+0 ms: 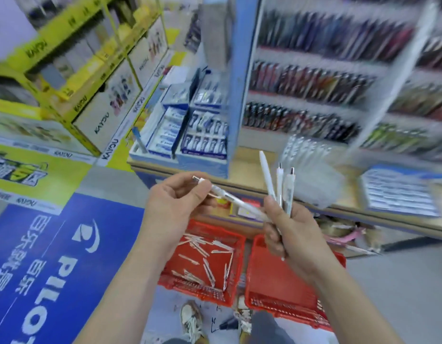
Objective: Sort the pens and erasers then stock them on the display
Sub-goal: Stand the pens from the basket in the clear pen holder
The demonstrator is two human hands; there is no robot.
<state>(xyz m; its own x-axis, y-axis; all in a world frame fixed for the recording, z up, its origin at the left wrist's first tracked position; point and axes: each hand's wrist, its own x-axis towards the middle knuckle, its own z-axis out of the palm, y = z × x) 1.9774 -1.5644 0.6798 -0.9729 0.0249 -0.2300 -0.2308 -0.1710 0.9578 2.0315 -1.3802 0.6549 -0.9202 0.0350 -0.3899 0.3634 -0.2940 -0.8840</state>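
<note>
My left hand (176, 202) pinches one white pen (236, 202) near its clip end; the pen slants down to the right, its tip reaching my right hand. My right hand (288, 234) grips a bunch of three white pens (282, 187) that fan upward. Below my hands, a red basket (236, 247) on the floor holds several loose white pens (202, 259). A second red basket (289, 281) stands to its right. Boxes of erasers (165, 135) sit on the blue display at the shelf's left end.
A wooden shelf ledge (249, 175) runs in front of me, with a clear plastic pen box (311, 175) and a blue box (401, 192) on it. Rows of pens (311, 80) fill the wall display. Yellow display stands (78, 78) are on the left. My shoes (192, 321) are below.
</note>
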